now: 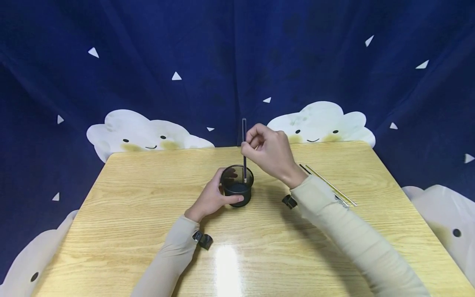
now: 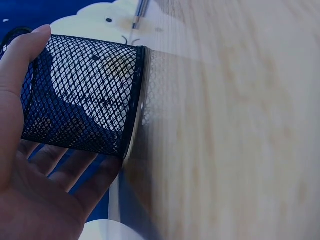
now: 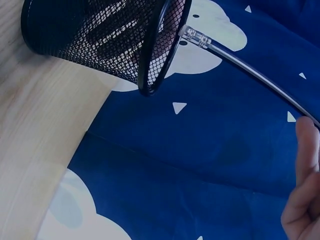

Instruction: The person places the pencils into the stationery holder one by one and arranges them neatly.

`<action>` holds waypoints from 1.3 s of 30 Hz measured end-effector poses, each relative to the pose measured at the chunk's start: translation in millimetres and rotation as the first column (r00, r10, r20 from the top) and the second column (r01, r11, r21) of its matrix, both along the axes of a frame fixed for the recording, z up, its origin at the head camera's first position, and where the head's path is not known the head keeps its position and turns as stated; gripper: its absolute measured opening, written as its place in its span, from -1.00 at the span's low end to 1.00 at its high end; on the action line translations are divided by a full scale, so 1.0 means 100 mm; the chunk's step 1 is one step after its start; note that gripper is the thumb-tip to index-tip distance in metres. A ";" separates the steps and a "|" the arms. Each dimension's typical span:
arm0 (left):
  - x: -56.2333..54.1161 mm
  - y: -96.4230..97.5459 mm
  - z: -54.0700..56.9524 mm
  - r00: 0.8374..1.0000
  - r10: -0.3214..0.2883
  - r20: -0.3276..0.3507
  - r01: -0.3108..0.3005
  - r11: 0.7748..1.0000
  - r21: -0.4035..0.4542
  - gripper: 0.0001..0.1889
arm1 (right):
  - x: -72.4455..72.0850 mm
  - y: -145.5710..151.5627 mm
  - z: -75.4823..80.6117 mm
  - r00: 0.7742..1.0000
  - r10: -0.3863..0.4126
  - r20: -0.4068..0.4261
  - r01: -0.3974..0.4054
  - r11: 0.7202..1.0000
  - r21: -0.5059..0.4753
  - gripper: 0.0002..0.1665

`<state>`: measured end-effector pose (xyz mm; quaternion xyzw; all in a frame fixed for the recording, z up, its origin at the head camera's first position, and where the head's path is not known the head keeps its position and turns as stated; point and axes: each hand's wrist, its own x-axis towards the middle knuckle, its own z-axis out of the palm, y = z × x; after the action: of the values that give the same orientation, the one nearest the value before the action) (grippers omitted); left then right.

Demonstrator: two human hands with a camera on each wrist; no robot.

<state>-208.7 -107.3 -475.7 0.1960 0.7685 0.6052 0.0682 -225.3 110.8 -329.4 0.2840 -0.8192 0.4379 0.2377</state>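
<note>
A black mesh pen holder (image 1: 237,199) stands upright on the table. My left hand (image 1: 213,197) grips it from the left, thumb on the near side and fingers round the far side; the mesh (image 2: 85,95) shows between them in the left wrist view. Above and to the right of the holder, my right hand (image 1: 272,152) pinches a dark pencil (image 1: 244,136) between thumb and fingertips. The pencil is nearly vertical, its metal ferrule and eraser end (image 3: 195,36) downward at the holder's mouth. In the right wrist view only some right-hand fingers (image 3: 307,155) show.
On the wooden table (image 1: 148,198), right of the holder, lie several slim pencils (image 1: 332,186), partly hidden by my right forearm. A dark blue curtain (image 1: 208,62) with clouds hangs behind the table's far edge. Black wrist devices (image 1: 203,239) sit at both cuffs.
</note>
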 end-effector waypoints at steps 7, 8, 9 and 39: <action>-0.01 -0.01 -0.02 1.000 -0.004 -0.008 0.004 1.000 -0.008 -0.02 | -0.05 -0.05 -0.07 0.999 -0.028 -0.019 0.029 0.998 0.053 -0.88; -0.01 -0.01 -0.02 1.000 -0.006 -0.011 0.006 1.000 -0.006 -0.02 | -0.06 -0.05 -0.08 0.999 -0.030 -0.021 0.031 0.998 0.059 -0.87; -0.01 -0.01 -0.02 1.000 -0.008 -0.013 0.008 1.000 -0.004 -0.02 | -0.07 -0.06 -0.10 0.999 -0.031 -0.023 0.033 0.997 0.065 -0.87; -0.02 -0.01 -0.03 1.000 -0.014 0.004 0.014 1.000 0.011 -0.12 | -0.09 -0.18 -0.40 0.998 -0.008 0.068 -0.011 0.962 0.274 -0.86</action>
<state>-210.9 -108.6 -478.8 0.2007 0.7638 0.6092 0.0728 -233.9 92.9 -369.5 0.2998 -0.8794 0.3297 0.1677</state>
